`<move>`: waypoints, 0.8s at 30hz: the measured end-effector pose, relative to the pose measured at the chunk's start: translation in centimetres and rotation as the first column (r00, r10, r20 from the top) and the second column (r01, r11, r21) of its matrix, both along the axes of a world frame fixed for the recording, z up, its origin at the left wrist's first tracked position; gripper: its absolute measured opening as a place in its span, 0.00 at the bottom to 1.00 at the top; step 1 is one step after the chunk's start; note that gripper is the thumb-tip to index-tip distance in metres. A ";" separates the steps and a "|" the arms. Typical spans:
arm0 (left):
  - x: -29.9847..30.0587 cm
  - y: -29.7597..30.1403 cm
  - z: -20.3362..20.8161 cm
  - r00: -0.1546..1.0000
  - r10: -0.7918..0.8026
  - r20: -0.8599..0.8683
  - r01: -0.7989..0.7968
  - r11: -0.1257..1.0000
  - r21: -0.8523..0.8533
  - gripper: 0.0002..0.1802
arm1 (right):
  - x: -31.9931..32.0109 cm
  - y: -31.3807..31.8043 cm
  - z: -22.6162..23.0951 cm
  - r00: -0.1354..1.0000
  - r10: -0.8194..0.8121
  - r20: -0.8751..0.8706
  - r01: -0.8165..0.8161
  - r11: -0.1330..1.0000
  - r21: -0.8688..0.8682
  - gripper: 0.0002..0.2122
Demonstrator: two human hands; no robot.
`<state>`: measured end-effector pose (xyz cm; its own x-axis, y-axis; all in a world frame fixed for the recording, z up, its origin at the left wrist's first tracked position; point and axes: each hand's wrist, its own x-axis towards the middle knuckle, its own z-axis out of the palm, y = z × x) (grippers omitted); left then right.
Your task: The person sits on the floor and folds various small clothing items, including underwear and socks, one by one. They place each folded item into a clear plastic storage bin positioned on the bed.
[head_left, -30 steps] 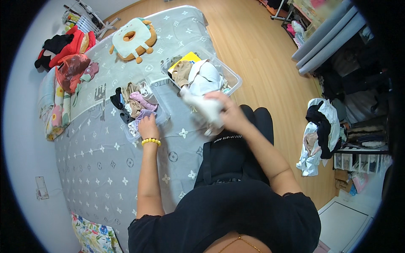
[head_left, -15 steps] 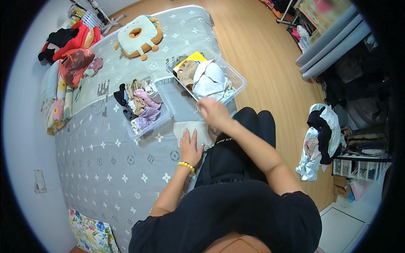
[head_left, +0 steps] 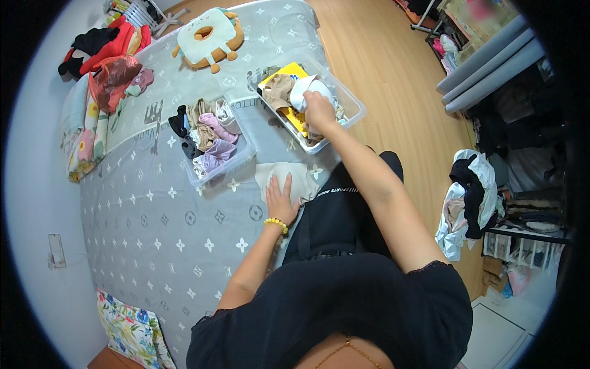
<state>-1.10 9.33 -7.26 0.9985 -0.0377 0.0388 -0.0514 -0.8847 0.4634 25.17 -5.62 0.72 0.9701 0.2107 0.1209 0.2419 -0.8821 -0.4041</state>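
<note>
Beige cloth (head_left: 301,173) is pressed on grey bedspread (head_left: 141,230) by left hand (head_left: 281,202), fingers spread; left clear box (head_left: 246,155) of rolled clothes (head_left: 212,132) is set just beyond; white garment (head_left: 300,91) is gripped by right hand (head_left: 321,112) over right clear box (head_left: 354,112), yellow packet (head_left: 296,120) partly blocked by tan clothing (head_left: 278,91); plush toy (head_left: 213,46) is parked farther off

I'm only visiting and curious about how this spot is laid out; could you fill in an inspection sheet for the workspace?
Surface: gray patterned bedspread.
Things handled: beige cloth laid flat; left clear bin with bundled clothes; right clear bin holding a white cupped garment.
Clutter: plush cushion; red plastic bag.
Hands: left hand spread on the cloth; right hand at the cupped garment, grip unclear.
Cables: nothing seen.
Surroundings: wood floor with a garment pile; gray curtain.
</note>
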 end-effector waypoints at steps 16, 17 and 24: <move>5.4 -1.1 11.4 0.977 -0.211 -0.009 -0.083 -0.344 -0.935 0.47 | -11.7 -6.2 12.3 0.879 0.314 -0.358 0.177 0.483 0.858 0.24; 5.1 -1.0 12.3 0.969 -0.247 0.008 -0.095 -0.401 -0.911 0.52 | -13.6 -4.8 12.3 0.887 0.363 -0.286 0.012 0.601 0.799 0.25; 0.7 5.1 7.6 0.909 -0.127 -0.397 -0.415 -0.369 -0.832 0.24 | -15.6 -0.3 9.1 0.754 0.630 -0.187 -0.430 0.688 0.584 0.11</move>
<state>-0.45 14.47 0.33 0.9219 -0.0776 -0.3796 0.3014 0.7593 0.5767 9.55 -5.88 9.86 0.7004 0.7128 0.0373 0.3613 -0.3089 -0.8798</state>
